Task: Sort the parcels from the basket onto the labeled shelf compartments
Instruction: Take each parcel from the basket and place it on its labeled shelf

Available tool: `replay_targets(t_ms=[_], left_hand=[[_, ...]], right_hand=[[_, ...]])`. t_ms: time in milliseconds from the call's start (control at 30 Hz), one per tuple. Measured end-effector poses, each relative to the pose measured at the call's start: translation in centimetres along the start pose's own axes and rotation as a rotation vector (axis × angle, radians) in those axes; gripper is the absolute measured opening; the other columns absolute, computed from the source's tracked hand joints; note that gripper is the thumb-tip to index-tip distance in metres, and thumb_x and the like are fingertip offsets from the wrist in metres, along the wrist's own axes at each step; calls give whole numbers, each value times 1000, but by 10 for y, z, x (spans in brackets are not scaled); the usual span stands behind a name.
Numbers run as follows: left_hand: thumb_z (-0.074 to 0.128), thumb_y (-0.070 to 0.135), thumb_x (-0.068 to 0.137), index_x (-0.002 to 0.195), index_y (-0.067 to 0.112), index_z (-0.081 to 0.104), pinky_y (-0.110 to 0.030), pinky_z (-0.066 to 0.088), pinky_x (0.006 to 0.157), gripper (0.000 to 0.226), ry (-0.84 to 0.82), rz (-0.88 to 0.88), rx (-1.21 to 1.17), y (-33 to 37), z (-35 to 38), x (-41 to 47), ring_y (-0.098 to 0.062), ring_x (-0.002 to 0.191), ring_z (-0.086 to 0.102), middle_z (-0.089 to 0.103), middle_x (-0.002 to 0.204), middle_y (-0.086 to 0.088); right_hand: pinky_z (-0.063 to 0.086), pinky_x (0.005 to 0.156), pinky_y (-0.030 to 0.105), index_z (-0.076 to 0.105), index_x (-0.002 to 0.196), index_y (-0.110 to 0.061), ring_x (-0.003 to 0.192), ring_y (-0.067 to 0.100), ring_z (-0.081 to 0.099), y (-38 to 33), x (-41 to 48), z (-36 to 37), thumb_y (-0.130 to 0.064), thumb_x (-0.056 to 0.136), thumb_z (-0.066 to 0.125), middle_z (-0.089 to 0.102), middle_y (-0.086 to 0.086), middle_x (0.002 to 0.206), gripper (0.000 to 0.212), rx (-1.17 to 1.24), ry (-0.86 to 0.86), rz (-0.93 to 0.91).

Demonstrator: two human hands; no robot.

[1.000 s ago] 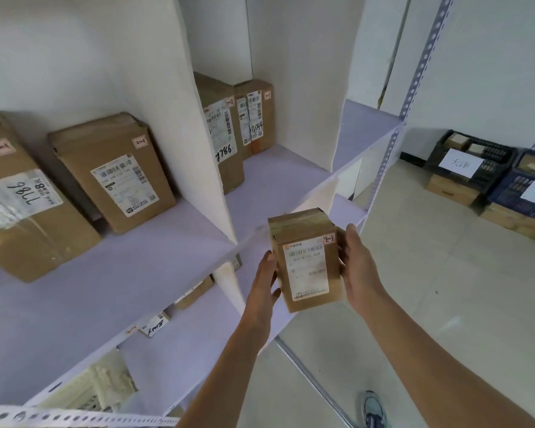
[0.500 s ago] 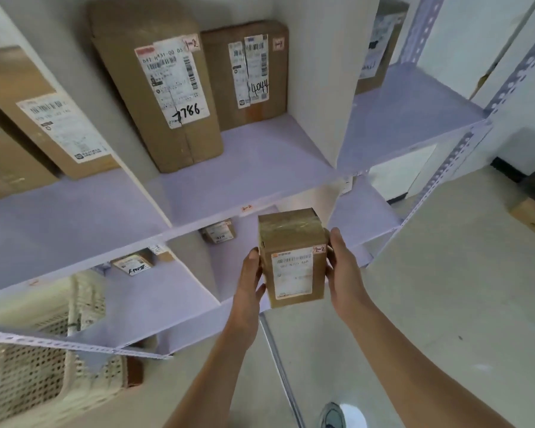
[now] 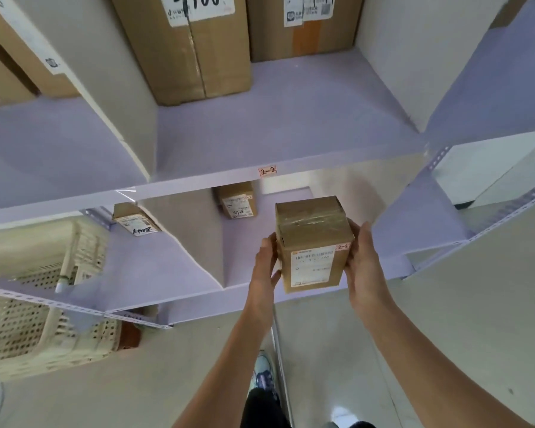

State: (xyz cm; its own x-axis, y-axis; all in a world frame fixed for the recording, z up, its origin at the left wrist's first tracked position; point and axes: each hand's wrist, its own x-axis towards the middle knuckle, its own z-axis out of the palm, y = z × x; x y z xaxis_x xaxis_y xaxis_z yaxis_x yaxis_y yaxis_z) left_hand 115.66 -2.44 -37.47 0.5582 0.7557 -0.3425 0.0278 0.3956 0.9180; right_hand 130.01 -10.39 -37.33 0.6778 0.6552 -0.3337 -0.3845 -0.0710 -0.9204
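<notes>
Far left, a cream perforated plastic basket point(image 3: 28, 304) sits behind the grey slotted metal shelf rail point(image 3: 74, 307). Just right of it, in the left compartment of the lower lavender shelf board point(image 3: 155, 267), a little brown carton with a white handwritten label point(image 3: 135, 222) lies near the back. On the upper lavender shelf board point(image 3: 291, 125) stands a tall brown cardboard box with a black marker number on its label point(image 3: 192, 57), and just beside it, further back, a brown box with an orange tape strip point(image 3: 303, 29).

A small pink tag reading 2-2 point(image 3: 267, 171) is stuck to the front edge of the upper board. In the compartment beneath it, a small labelled brown carton point(image 3: 237, 202) rests at the rear.

The person's left hand point(image 3: 264, 267) grips the left side of a small brown cardboard parcel point(image 3: 314, 245), with the thumb at its front edge. The parcel is upright, taped on top, and has a white shipping label and its own pink 2-2 sticker facing out. It is held in the air at the mouth of that middle compartment; I cannot tell whether it has crossed the shelf's front edge. The right hand point(image 3: 363, 261) clasps the parcel's right side.
</notes>
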Motion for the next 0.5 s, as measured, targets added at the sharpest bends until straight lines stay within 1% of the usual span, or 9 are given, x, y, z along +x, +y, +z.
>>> replay_targets(t_ms=[133, 200, 267, 400, 500], left_hand=[[27, 63, 101, 145, 31, 60, -57, 33, 124, 63, 0, 32, -10, -35, -10, 41, -10, 139, 55, 68, 139, 16], [27, 61, 102, 141, 37, 61, -57, 33, 124, 57, -8, 54, -5, -51, -15, 63, -8, 138, 56, 67, 138, 19], [29, 59, 102, 137, 42, 61, -57, 33, 124, 51, -24, 68, -10, -68, -21, 83, -9, 139, 55, 67, 138, 21], [32, 56, 105, 135, 42, 63, -57, 33, 124, 45, -33, 132, -23, -106, -35, 123, -13, 141, 53, 67, 140, 15], [35, 57, 106, 138, 31, 61, -57, 35, 124, 49, -29, 188, -20, -135, -45, 150, -17, 141, 53, 64, 142, 3]], right_hand=[[45, 112, 45, 65, 129, -35, 122, 18, 68, 35, 37, -1, -65, 100, 23, 75, -3, 127, 59, 16, -12, -26], [43, 116, 50, 62, 137, -31, 125, 20, 66, 56, 61, -3, -63, 105, 20, 73, -1, 130, 62, 24, -24, -47], [42, 117, 51, 60, 139, -30, 125, 20, 67, 76, 85, -7, -59, 109, 17, 73, -1, 130, 60, 30, -23, -60], [43, 116, 48, 61, 139, -30, 126, 18, 65, 114, 125, -8, -59, 109, 18, 73, -3, 131, 59, 30, -55, -138], [47, 106, 38, 63, 131, -34, 120, 11, 68, 140, 149, -6, -53, 111, 17, 75, -8, 124, 55, 10, -77, -216]])
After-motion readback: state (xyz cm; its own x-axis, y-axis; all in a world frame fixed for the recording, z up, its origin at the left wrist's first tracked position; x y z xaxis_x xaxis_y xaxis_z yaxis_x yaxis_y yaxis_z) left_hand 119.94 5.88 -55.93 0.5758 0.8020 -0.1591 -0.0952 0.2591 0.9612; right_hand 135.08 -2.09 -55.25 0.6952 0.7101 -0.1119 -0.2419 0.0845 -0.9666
